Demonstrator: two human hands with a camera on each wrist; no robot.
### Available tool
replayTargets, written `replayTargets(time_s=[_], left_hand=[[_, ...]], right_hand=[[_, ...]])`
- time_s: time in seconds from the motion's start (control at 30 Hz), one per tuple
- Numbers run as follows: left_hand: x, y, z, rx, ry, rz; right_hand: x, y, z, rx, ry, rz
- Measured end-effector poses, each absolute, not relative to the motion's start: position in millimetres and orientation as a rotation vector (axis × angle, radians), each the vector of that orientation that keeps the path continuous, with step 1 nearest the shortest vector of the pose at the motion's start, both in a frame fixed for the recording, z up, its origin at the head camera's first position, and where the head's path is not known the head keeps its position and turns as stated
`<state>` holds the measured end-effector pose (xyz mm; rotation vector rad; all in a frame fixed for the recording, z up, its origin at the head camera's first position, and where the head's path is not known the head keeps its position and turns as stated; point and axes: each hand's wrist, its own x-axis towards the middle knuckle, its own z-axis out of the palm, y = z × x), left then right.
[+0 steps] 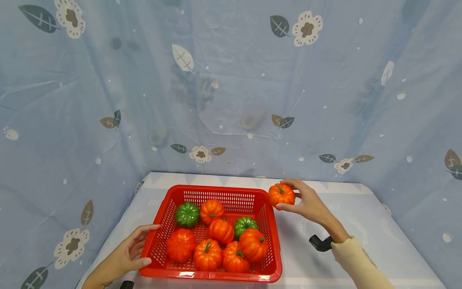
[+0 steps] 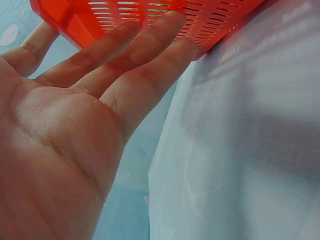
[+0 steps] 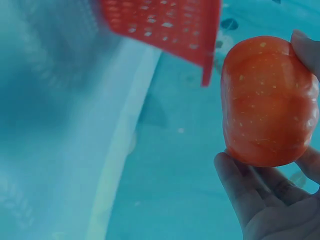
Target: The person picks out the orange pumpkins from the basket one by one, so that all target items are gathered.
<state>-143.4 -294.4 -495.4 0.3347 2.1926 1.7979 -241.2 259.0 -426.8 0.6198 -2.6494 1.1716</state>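
While gripping an orange pumpkin [image 1: 280,197] with the thumb and fingers of the right hand [image 1: 306,202], holds it just beside the far right corner of a red basket [image 1: 209,275]. Places the left hand [image 1: 126,253], with fingers extended, at the basket's left side, well apart from the right. Counts six more orange pumpkins [image 1: 207,257] and two green pumpkins [image 1: 187,215] inside.

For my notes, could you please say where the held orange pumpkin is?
In the head view, the orange pumpkin is right of centre, gripped by the right hand near the far right corner of the red basket.
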Motion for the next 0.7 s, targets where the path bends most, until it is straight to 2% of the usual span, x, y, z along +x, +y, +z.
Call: replayTargets(time_s=[0.7], left_hand=[[-145, -296, -497, 0.304, 2.213, 1.762]], right_hand=[[-251, 312, -487, 0.329, -2.745, 1.192]])
